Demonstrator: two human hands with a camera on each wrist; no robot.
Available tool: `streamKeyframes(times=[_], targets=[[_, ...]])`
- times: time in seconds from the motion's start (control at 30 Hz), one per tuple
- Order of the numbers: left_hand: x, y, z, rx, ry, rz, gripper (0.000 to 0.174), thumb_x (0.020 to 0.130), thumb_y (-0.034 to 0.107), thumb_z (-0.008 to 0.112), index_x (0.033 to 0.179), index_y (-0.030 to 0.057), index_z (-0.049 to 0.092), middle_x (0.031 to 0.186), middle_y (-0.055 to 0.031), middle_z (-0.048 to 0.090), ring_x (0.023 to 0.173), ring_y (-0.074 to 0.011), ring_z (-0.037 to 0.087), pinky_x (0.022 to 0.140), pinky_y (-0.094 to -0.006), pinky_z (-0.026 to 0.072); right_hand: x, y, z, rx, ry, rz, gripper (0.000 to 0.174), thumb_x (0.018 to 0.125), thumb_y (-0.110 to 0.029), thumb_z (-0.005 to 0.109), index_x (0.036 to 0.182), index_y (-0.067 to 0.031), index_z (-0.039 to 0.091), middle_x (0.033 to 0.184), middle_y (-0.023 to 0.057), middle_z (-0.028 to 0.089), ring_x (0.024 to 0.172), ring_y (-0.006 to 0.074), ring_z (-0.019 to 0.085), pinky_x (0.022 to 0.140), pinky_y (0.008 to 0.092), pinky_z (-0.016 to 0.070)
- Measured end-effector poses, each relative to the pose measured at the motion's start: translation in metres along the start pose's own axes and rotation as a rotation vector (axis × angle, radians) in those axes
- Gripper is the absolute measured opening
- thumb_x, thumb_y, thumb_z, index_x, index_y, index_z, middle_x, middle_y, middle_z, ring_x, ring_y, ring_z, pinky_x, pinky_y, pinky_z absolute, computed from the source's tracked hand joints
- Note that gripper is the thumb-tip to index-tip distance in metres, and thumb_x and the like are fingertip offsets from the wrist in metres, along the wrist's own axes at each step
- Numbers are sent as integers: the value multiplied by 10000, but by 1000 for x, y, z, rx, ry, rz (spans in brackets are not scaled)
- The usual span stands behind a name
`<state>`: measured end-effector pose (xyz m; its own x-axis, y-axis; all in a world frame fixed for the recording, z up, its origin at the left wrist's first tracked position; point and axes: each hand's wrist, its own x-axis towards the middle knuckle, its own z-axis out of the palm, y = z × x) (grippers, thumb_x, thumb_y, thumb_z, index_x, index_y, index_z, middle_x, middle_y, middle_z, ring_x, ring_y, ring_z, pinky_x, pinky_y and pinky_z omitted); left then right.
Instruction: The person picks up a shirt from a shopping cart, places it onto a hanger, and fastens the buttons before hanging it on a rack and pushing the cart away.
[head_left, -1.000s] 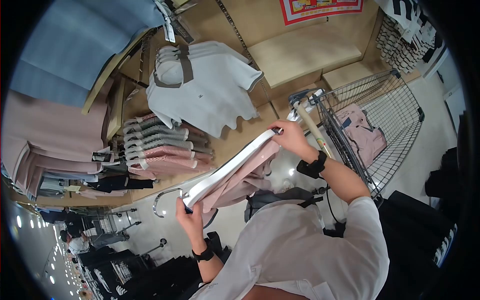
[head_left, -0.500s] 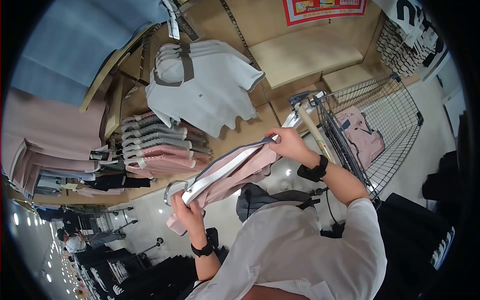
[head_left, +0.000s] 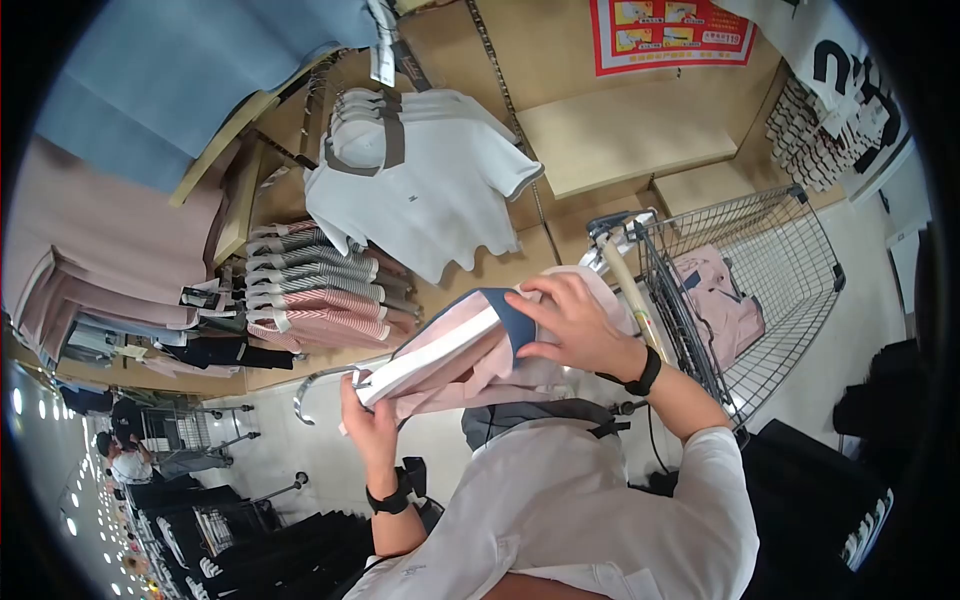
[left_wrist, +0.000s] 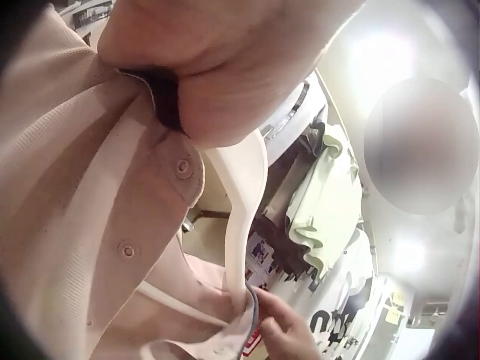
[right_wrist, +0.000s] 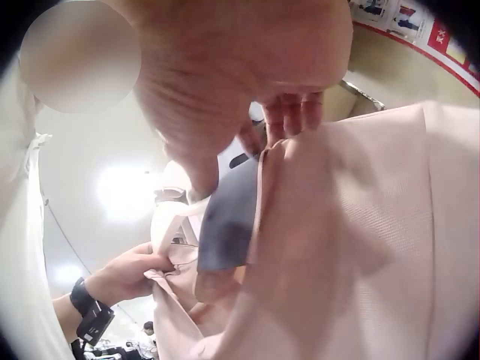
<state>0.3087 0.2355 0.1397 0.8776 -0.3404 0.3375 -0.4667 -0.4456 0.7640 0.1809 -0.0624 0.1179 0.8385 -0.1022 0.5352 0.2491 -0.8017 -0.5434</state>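
A pink shirt [head_left: 545,385] with a blue inner edge hangs spread between my two hands. Through its neck runs a white hanger [head_left: 440,355], its metal hook [head_left: 303,402] sticking out at the left. My left hand [head_left: 372,425] grips the hanger together with the cloth near that hook. With curled fingers and thumb, my right hand [head_left: 585,325] holds the shirt by its blue part [head_left: 508,315]. Small round snaps [left_wrist: 183,167] show along the shirt's front edge in the left wrist view.
A wire shopping cart [head_left: 700,345] with another pink garment [head_left: 722,300] inside stands at my right. Ahead, white shirts [head_left: 420,190] hang from the wall rack above striped shirts [head_left: 315,275]. Dark clothes [head_left: 800,500] hang close by at the lower right; a bare shelf [head_left: 630,135] is at the back.
My right hand has shifted from the hanger's far end onto the blue part, spreading its fingers over it and turning the cloth outward. My left hand keeps hold near the hook.
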Motion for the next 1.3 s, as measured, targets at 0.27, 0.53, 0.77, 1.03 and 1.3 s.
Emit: streamKeyframes(times=[0.27, 0.53, 0.77, 1.03, 1.3], targets=[[4, 5, -25, 99, 68, 40, 276, 719, -103, 515, 987, -44, 546, 936, -154, 569, 854, -272, 569, 818, -303, 447, 8, 7, 23, -125, 55, -143, 462, 790, -245, 696, 1192, -47, 582, 1097, 92, 582, 992, 259, 554, 906, 396, 403], [17, 24, -18, 198, -20, 182, 167, 748, -54, 563, 912, -34, 579, 894, -177, 577, 806, -383, 567, 722, -393, 451, 35, -41, 50, 109, -81, -247, 556, 796, -205, 709, 1272, -7, 501, 1020, 129, 568, 908, 301, 578, 796, 388, 477], [64, 10, -27, 109, -35, 101, 302, 742, 10, 625, 1034, -16, 556, 943, -191, 573, 863, -404, 573, 797, -410, 463, 80, -56, 71, 69, 115, -144, 509, 767, -179, 761, 1201, -4, 562, 1013, 147, 627, 804, 309, 627, 676, 341, 512], [143, -18, -25, 195, 103, 300, 279, 794, -42, 575, 1070, -19, 608, 1043, -183, 611, 1035, -381, 557, 920, -417, 433, 143, -27, 78, 104, 214, 150, 382, 812, -98, 727, 1150, 14, 592, 993, 140, 658, 738, 215, 641, 590, 286, 514], [205, -49, 15, 79, 184, 236, 442, 782, -108, 464, 1219, -73, 524, 1230, -265, 548, 1228, -414, 472, 1034, -449, 380, 209, -19, 105, 19, 184, 214, 341, 852, -195, 685, 1148, -53, 591, 937, 139, 639, 690, 302, 633, 620, 367, 511]])
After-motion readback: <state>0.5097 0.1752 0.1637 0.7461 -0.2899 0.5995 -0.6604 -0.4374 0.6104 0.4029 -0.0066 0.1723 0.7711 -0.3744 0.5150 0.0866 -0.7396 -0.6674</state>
